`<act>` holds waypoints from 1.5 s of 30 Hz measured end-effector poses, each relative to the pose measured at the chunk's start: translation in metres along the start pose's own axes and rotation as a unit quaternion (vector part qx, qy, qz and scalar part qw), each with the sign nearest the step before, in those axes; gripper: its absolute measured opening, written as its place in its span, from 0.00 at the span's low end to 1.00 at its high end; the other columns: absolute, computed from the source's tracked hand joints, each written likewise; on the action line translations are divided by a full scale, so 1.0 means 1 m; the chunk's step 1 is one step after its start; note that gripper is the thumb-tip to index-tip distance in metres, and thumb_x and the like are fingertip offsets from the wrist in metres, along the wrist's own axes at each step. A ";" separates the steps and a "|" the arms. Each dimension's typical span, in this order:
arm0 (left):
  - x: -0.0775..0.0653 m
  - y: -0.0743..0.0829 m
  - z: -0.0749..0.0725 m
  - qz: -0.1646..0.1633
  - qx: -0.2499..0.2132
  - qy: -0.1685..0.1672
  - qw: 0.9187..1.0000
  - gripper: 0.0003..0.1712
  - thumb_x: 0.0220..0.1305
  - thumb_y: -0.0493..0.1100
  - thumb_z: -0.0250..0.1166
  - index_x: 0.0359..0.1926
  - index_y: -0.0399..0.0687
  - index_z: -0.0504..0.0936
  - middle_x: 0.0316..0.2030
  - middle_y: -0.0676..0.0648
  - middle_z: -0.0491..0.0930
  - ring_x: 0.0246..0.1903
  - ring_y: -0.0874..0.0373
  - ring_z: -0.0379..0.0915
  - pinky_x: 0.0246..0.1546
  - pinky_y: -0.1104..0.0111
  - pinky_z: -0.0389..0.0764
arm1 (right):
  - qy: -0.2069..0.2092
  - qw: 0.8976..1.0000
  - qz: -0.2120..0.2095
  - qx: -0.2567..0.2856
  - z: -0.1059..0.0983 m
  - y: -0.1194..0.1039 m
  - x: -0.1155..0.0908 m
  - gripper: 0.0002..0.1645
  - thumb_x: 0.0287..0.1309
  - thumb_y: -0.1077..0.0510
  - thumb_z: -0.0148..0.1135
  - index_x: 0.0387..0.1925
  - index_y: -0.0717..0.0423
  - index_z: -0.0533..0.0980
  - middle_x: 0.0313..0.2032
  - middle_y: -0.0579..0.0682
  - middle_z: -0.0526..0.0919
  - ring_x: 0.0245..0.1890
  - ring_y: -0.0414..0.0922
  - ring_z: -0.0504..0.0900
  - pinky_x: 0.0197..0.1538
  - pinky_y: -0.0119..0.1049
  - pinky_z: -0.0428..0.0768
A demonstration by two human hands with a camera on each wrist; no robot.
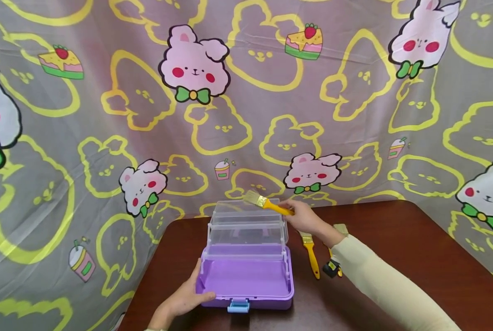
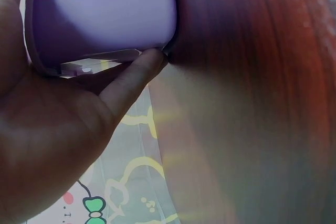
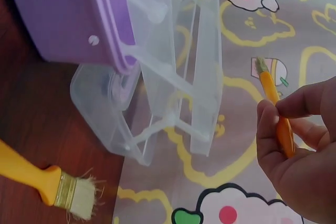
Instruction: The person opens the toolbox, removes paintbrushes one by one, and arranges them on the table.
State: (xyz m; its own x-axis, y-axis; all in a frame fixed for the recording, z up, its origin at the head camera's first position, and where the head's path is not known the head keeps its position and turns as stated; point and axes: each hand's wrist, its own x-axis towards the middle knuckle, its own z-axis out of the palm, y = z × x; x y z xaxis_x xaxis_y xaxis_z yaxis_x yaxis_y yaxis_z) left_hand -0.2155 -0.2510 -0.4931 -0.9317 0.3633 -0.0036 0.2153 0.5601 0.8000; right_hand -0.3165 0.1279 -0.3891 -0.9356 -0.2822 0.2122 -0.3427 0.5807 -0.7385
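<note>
A purple toolbox stands on the table, its clear trays raised on white hinged arms and a light blue latch at its front. My left hand holds the box's left end, thumb over the front corner and fingers along the side; the left wrist view shows a finger against the end wall. Above the trays' right side, my right hand pinches the yellow handle of a paintbrush, bristles pointing left. In the right wrist view, thumb and fingers close round that paintbrush.
Right of the toolbox lies a second yellow-handled paintbrush. Beside it are another brush's bristles, partly hidden by my right arm, and a small black-and-yellow item, perhaps a tape measure. A patterned curtain hangs behind the brown table.
</note>
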 end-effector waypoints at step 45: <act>0.001 -0.002 0.000 -0.012 -0.021 -0.013 1.000 0.65 0.55 0.47 0.70 0.71 0.35 0.28 0.69 0.25 0.40 0.59 0.37 0.61 0.59 0.42 0.58 | 0.063 0.994 0.061 -0.058 -0.083 0.103 -0.086 0.24 0.58 0.69 0.57 0.58 0.66 0.71 0.49 0.68 0.76 0.30 0.50 0.77 0.23 0.35 0.73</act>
State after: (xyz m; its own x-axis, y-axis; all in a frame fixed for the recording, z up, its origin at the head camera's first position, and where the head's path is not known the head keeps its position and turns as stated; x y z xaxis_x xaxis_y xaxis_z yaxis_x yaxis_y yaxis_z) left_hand -0.2164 -0.2518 -0.4947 -0.9282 0.3702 -0.0385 0.1803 0.5376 0.8237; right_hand -0.2788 0.2757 -0.4302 -0.9714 -0.1105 0.2102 -0.2272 0.6907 -0.6865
